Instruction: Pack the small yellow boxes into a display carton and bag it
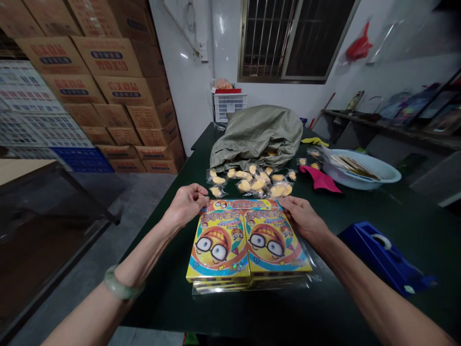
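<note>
Two flat, cartoon-printed boxes (220,247) lie side by side at the lower middle of the frame, face up on more of the same, with a clear plastic bag (316,277) showing around the stack's front and right edges. The left hand (187,205) is nearly closed, thumb and forefinger pinched at the upper left corner of the bag; the right hand (306,217) is half closed with its thumb over the upper right corner, its other fingertips mostly hidden. Gripping opposite corners probably keeps the film level and the boxes square. The boxes are crisp-edged, glossy card in yellow, blue and orange; the film is thin, crinkled and shiny. A smooth, pale green bangle (120,288) rings the left wrist. Just beyond the stack, rounded yellow pieces (258,184) in clear wrappers are scattered on the dark green table (162,288), likely kept there for easy reach. Behind them slumps a creased grey-green sack (255,134). A hard blue tape dispenser (385,262) sits at lower right, apparently handy to the right hand; above it are a limp pink cloth (320,180) and a round, pale blue basin (347,181). Printed cardboard cartons (118,62) are stacked squarely at upper left, presumably for storage.
</note>
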Available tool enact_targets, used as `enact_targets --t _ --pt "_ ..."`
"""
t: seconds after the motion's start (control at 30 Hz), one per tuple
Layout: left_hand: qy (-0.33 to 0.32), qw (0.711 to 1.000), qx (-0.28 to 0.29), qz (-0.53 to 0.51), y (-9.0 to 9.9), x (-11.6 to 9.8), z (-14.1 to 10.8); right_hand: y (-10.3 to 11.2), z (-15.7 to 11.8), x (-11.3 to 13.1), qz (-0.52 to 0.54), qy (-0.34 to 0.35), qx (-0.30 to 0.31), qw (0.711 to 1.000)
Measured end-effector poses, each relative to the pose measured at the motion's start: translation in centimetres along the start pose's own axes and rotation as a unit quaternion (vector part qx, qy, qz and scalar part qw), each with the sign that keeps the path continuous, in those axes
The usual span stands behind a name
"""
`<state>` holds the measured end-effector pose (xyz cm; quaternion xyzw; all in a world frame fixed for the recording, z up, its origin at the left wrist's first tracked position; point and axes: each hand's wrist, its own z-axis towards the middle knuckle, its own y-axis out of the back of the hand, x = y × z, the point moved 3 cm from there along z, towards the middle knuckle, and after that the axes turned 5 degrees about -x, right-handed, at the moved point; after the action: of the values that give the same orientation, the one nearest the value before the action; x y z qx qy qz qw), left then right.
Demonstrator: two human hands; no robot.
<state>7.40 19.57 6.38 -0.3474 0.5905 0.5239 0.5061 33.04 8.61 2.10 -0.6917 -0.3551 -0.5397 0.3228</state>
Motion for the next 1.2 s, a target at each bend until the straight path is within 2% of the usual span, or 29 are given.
enact_targets --t 0.37,0.73,1.2 --pt "0.001 1.0 0.0 -0.011 0.16 -0.02 0.13 0.97 0.51 0.78 -0.06 -0.006 0.122 0.991" --pt "0.013 0.999 0.005 -0.039 0.28 0.1 0.2 0.63 0.22 0.47 -0.042 -0.02 0.057 0.997" --pt "0.027 0.998 0.006 -0.058 0.22 -0.02 0.22 0.57 0.58 0.35 -0.034 -0.025 0.051 0.998"
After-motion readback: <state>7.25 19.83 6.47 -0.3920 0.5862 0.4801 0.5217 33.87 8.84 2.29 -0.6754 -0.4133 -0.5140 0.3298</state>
